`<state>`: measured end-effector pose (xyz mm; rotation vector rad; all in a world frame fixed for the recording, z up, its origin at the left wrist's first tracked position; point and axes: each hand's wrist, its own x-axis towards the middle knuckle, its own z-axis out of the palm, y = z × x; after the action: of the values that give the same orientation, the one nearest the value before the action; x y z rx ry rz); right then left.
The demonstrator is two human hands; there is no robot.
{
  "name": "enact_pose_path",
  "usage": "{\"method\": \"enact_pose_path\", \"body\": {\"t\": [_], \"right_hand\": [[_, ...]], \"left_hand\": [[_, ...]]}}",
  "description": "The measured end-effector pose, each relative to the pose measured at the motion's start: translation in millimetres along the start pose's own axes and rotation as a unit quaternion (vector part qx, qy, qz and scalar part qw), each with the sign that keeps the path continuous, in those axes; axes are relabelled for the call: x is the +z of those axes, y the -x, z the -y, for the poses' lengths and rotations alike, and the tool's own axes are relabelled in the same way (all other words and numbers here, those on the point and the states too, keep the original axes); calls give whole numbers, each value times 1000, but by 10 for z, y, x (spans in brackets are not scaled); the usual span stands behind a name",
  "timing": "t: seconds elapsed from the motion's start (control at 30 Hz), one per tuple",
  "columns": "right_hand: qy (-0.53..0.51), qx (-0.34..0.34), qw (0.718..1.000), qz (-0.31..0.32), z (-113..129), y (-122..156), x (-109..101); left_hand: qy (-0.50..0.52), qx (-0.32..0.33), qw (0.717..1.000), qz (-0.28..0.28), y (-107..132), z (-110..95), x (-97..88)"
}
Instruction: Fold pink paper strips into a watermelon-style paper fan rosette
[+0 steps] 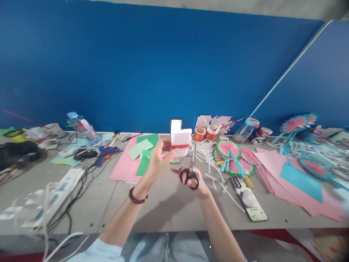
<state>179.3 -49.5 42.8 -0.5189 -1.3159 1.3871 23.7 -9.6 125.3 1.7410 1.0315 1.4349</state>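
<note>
My left hand (pixel 158 157) is closed on a folded white paper with a red stripe (pixel 180 142), held up over the grey table (pixel 169 203). A dark bead bracelet (pixel 137 198) circles that wrist. My right hand (pixel 194 181) has its fingers through the black handles of a pair of scissors (pixel 191 168), whose blades point up at the lower edge of the paper. A small pink and green paper fan (pixel 174 160) lies on the table just below the paper.
Pink sheets (pixel 128 163) and green sheets (pixel 147 153) lie left of centre. Paper fans (pixel 231 154), white strips, a phone (pixel 248 198) and more pink and blue sheets (pixel 300 182) fill the right. Red cups (pixel 205 133), a glue gun (pixel 105 152), a bottle (pixel 81 125) and a power strip (pixel 51 198) sit at the back and left.
</note>
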Motion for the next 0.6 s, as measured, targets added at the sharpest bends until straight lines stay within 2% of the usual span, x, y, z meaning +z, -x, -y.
{"method": "enact_pose_path", "body": {"t": [0.1,0.2,0.4,0.6], "right_hand": [[-94,1,995,-17,-120,62,46],[-109,10,993,-53,-148,170,4],[-1,93,994,-64,-89,405,-214],[159,207,964,-41,-47,574,-447]], "left_hand": [[-58,33,997,34,-41,-28,-84],[-109,55,989,84,-78,-20,-162],[-107,22,990,94,-109,15,-209],[-141,61,977,146,-228,-107,-272]]}}
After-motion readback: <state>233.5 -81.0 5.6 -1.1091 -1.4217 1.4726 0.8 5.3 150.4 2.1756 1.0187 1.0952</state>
